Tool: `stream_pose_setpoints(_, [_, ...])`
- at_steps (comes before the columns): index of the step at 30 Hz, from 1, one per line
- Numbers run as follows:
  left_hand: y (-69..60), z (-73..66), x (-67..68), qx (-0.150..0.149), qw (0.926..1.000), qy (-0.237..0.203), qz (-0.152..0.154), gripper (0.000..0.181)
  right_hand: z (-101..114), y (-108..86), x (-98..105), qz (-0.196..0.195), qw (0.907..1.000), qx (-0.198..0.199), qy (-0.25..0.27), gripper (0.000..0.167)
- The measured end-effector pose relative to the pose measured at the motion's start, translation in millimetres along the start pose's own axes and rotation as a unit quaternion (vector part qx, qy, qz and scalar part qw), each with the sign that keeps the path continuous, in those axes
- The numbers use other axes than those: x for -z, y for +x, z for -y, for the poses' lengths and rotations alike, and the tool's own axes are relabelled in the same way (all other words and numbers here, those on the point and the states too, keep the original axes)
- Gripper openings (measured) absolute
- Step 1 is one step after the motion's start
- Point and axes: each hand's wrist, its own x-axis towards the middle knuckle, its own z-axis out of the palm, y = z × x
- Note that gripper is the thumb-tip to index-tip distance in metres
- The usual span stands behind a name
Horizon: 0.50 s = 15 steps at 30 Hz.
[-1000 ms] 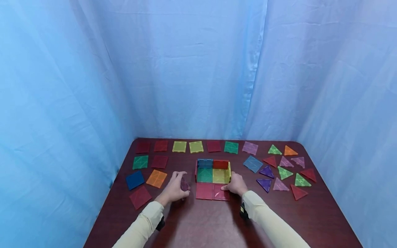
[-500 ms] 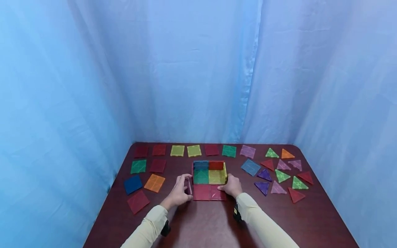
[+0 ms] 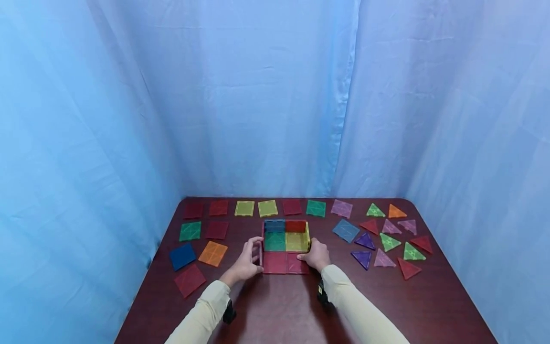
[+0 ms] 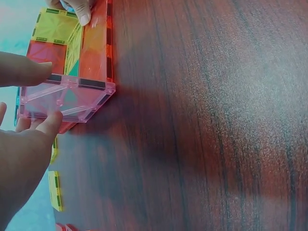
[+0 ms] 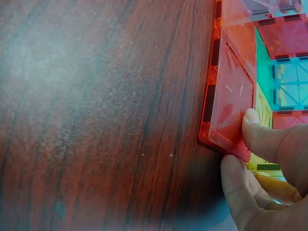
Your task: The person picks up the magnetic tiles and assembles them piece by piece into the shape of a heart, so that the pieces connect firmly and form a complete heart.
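Observation:
My left hand pinches a pink-purple square tile by its edges, upright along the left edge of the front red tile. My right hand has its thumb on the front right red tile, fingers at its outer side. Behind these lie a green floor tile and a yellow one. A blue wall and a red wall stand at the back; a yellow wall stands on the right, and another wall on the left.
Square tiles, including orange, dark blue and red, lie to the left. More squares line the back of the table. Several triangles, such as a purple one, and a blue square lie to the right.
My left hand has moved right, bringing the pink-purple tile against the front left red tile's edge. My right hand stays at the front right tile. The head view has shifted slightly.

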Motion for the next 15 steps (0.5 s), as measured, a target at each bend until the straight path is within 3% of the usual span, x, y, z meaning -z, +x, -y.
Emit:
stream_pose_setpoints(8, [0.3, 5.5, -0.6, 0.006, 0.9996, -0.019, -0.018, 0.090, -2.0, -0.3, -3.8, 0.001, 1.0000, -0.001, 0.003, 0.059])
stream_pose_setpoints(15, [-6.4, 12.4, -3.1, 0.014, 0.9994, 0.007, -0.031, 0.079, -4.8, 1.3, -3.8, 0.001, 1.0000, 0.005, 0.003, 0.057])
